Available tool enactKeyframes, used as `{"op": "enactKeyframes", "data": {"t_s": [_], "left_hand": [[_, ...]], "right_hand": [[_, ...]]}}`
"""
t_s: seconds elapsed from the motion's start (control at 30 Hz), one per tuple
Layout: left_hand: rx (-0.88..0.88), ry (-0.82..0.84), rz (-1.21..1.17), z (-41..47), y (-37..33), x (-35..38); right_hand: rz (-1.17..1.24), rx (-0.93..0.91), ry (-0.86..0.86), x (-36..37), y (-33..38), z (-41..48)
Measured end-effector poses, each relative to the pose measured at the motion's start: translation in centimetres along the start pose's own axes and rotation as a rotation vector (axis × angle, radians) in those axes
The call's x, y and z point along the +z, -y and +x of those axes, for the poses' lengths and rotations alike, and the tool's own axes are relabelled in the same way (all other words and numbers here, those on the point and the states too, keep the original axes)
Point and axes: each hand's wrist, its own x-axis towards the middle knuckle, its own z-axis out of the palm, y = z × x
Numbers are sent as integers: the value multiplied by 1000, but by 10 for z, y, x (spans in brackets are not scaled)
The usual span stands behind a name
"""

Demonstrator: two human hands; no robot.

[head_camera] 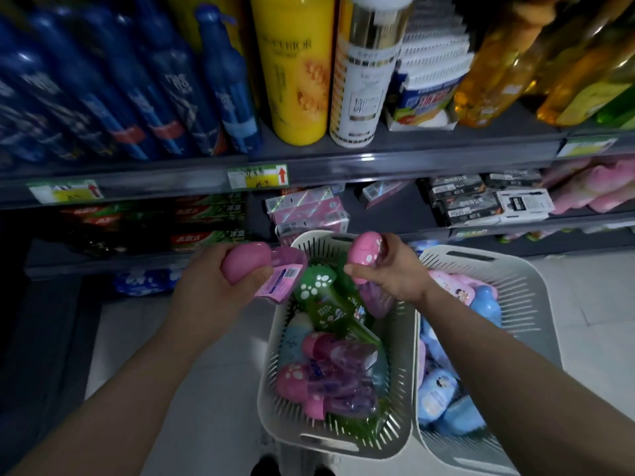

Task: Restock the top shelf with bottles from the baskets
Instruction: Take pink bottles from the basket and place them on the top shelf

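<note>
Left hand (220, 283): fingers wrapped round a pink bottle (261, 266) at its cap.
Right hand (388, 269): fingers gripping another (369, 266), above the left basket (343, 444).
Handling: probably light, slick plastic; hold the body.

Both bare forearms reach forward and converge, the left hand (220, 280) curled tight with knuckles up, the right hand (388, 269) also closed, its thumb pointing left.
</note>
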Motion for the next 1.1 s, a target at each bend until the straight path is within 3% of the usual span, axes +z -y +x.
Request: {"op": "enactKeyframes", "data": {"t_s": [0.3, 0.6, 0.77, 1.1], "left_hand": [[-9, -76, -3, -21, -90, -99], [59, -155, -278, -49, -153, -216], [86, -115, -390, -56, -186, -282], [198, 66, -640, -23, -247, -371]], "right_hand": [[153, -224, -74, -61, 131, -100], [133, -422, -113, -92, 247, -164], [201, -462, -109, -108, 310, -187], [241, -562, -344, -132, 407, -194]]}}
